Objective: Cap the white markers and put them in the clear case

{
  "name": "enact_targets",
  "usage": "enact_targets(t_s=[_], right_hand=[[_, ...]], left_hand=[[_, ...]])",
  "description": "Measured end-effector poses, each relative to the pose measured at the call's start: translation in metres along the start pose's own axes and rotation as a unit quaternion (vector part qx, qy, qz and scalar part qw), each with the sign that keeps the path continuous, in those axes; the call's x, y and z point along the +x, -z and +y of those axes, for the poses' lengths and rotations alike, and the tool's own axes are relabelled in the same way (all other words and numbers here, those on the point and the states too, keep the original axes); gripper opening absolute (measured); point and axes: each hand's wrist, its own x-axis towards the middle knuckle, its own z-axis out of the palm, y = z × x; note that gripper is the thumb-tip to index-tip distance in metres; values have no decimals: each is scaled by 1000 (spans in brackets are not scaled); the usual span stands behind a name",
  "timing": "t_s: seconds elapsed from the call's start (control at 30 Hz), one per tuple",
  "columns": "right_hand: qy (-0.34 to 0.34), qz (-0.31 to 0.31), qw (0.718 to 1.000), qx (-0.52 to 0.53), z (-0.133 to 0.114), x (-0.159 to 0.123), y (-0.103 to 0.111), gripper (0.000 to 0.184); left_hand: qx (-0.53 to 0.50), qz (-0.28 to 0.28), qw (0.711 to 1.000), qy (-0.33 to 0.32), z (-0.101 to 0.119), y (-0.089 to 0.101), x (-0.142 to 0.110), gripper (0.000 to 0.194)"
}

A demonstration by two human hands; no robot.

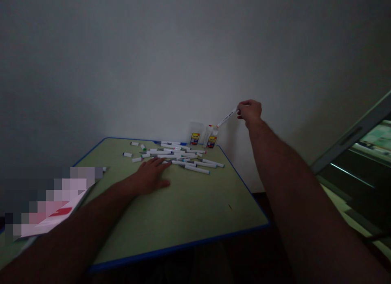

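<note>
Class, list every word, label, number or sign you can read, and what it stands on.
Nothing legible.
Left clear container: yellow-and-dark label, too small to read.
Right clear container: similar label, also too small.
Marker in right hand: dark print, unreadable.

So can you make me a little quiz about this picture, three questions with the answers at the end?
1. Which hand holds a marker up in the air?
2. Pick one. The left hand is nearest to: A) the wall, B) the two tubs, C) the loose markers.
3. True or false: the table has a blue edge.

Key: 1. The right hand. 2. C. 3. True.
</note>
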Motion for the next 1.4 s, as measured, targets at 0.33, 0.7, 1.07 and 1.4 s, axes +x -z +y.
enact_targets(t_s=[0.33, 0.7, 1.07, 1.4], right_hand=[[52, -69, 987, -132, 44, 6, -36, 10], [124, -188, 919, -324, 62, -11, -63, 18], [151, -252, 878, -377, 62, -15, -76, 21], [148, -253, 864, -409, 58, -17, -79, 25]], left_hand=[[-9, -5, 1000, 1, 3, 3, -2, 79], [5, -19, 1000, 9, 4, 4, -4, 79], [-1, -28, 1000, 8, 8, 10, -5, 78], [8, -27, 1000, 3, 5, 7, -4, 80]])
